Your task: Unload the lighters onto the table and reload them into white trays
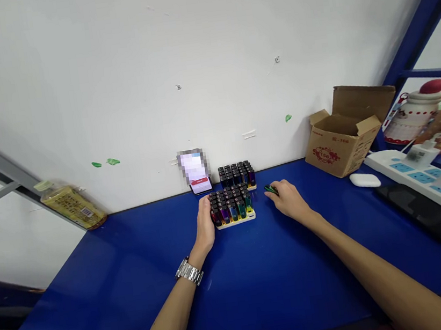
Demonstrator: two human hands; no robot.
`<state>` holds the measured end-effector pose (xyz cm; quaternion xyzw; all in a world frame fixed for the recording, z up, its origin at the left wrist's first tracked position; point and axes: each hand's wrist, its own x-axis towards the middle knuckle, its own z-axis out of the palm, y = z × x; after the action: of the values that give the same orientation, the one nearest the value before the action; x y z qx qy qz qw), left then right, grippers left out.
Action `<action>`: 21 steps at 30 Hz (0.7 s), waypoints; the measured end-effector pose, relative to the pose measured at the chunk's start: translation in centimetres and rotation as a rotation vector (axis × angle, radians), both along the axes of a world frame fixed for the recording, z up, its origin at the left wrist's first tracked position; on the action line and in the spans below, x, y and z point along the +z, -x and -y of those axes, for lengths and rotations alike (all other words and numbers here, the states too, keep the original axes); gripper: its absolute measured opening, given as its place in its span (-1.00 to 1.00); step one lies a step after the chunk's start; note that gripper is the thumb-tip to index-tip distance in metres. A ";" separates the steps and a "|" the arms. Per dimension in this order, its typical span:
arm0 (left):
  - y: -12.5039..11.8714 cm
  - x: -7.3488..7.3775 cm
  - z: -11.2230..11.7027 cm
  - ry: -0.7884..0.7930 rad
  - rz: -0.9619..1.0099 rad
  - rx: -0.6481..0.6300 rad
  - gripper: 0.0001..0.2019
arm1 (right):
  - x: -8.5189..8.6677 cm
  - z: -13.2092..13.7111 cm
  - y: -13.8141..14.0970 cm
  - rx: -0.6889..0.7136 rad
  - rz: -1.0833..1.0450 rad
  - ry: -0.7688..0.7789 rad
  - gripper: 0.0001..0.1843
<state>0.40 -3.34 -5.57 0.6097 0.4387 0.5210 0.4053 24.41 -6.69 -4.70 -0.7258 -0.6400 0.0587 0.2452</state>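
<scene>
Rows of shiny coloured lighters point(232, 211) with black tops stand upright in a pale tray point(236, 223) on the blue table. My left hand point(204, 225), with a metal watch above it, grips the left side of this tray; its fingertips are partly hidden behind the lighters. To the right of the tray, my right hand point(288, 198) is closed on a dark green lighter point(271, 189), held tilted low over the table. Behind the front tray is a second set of lighters point(237, 176) in a similar pale tray point(251, 187).
A phone point(196, 171) leans on the wall behind the trays. An open cardboard box point(334, 144) stands back right, near a white case point(364, 180), a black slab-like object point(426, 214) and a power strip point(421, 176). At far left a bottle of yellow liquid point(73, 206) leans over.
</scene>
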 end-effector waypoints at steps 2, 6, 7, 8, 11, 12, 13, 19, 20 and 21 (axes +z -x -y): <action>0.0 0.0 0.0 -0.005 -0.009 0.002 -0.58 | 0.0 0.0 0.4 0.128 -0.182 -0.120 -0.79; 0.0 0.1 0.1 0.000 -0.009 0.000 -0.57 | 0.0 0.4 1.6 0.349 -0.666 -0.204 -0.71; 0.0 0.1 0.1 0.003 -0.008 -0.001 -0.57 | 0.0 0.5 1.9 0.364 -0.774 -0.210 -0.67; 0.0 0.1 0.1 0.005 -0.006 -0.002 -0.57 | 0.0 0.5 2.1 0.362 -0.878 -0.213 -0.63; 0.0 0.1 0.1 0.010 0.000 -0.004 -0.58 | 0.1 0.4 2.7 0.311 -1.187 -0.180 -0.46; 0.0 0.1 0.1 0.011 0.002 -0.004 -0.58 | 0.2 0.4 2.8 0.300 -1.268 -0.159 -0.42; 0.0 0.0 0.0 0.010 0.004 -0.005 -0.58 | 0.3 0.3 2.9 0.291 -1.329 -0.141 -0.41; 0.0 0.0 0.0 0.006 0.008 -0.010 -0.57 | 0.6 0.7 3.1 0.176 -1.466 -0.052 -0.42; 0.0 0.0 0.0 0.008 0.007 -0.012 -0.57 | 0.6 0.8 3.1 0.146 -1.478 -0.043 -0.43; 0.0 0.0 0.0 0.011 0.006 -0.015 -0.57 | 0.6 0.9 3.2 0.118 -1.490 -0.039 -0.44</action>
<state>0.37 -3.34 -5.54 0.6093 0.4357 0.5175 0.4137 21.18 -7.56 -4.06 -0.4539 -0.3432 0.5367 0.6231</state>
